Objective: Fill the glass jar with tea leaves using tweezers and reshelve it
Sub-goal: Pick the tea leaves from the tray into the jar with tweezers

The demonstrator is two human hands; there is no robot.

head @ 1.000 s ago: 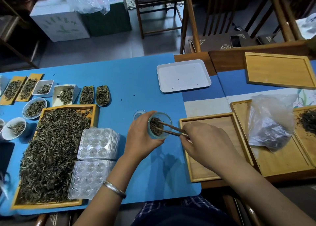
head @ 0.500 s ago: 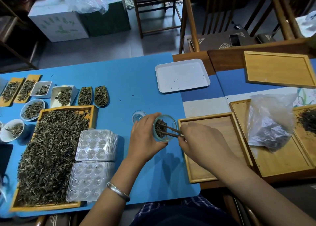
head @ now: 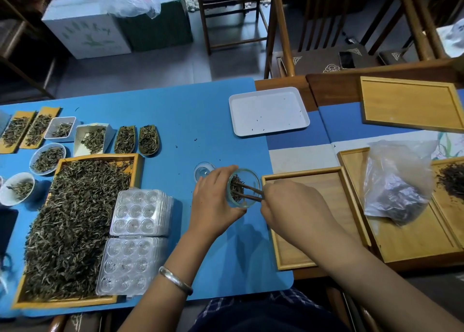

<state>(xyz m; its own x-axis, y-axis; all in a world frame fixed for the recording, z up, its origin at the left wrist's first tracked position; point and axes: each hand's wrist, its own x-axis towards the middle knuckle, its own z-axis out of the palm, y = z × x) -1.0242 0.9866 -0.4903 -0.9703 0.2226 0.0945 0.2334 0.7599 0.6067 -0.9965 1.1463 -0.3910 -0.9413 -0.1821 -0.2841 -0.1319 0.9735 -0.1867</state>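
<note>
**Tweezers in the jar, centre of frame**

The glass jar is gripped by the left hand just right of the frame's centre, above the blue mat, and is tilted so that its mouth faces right. The fingers are curled round the jar's far wall; how the thumb lies is hidden behind the glass. A silver bangle is worn on that wrist.

The brown tweezers are pinched in the right hand, and their two arms are pushed into the jar's mouth, down among the dark tea leaves packed inside. The tips are buried in the leaves and cannot be made out, and the gripping fingers are covered by the back of the hand.

Just beyond the left hand, a small clear lid is half hidden by the knuckles.

At lower left, a wooden tray of loose leaves is cut off slightly by the frame's edge and partly covered by stacked clear plastic moulds. To the right of the hands, a wooden tray is overlapped by the right forearm. A white tray is seen at upper centre, and a cloudy plastic bag at the right, its dark contents hard to identify.
</note>
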